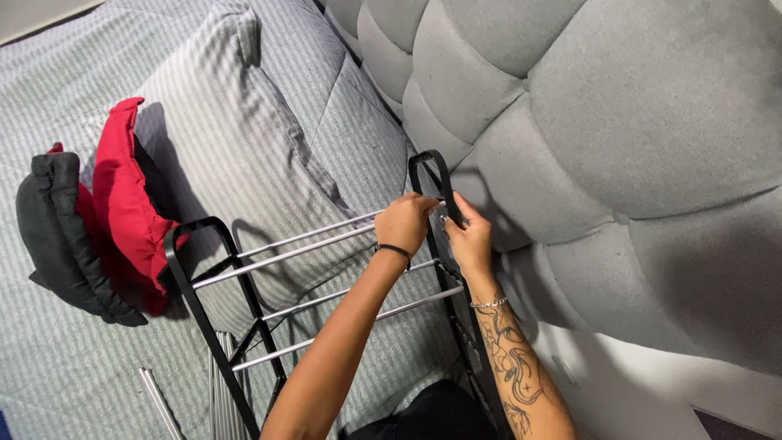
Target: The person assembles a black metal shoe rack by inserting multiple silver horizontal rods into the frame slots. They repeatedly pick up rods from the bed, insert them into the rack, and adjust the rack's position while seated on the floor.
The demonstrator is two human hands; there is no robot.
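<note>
Loose rods (163, 403) ×2 near bottom edge | left hand (405, 222) closed on rack rod (309, 236); right hand (470, 238) pinching black side frame (444, 213) | rack rods ×5 counted | behind: striped pillow (236, 138), red cushion (122, 204), tufted headboard (619, 138) close

Grey striped bed (49, 106) under pillow (236, 138), red cushion (122, 195), rack (269, 310).

Grey tufted headboard (619, 122) above a striped grey bed cover (49, 98), apparently daylit.
</note>
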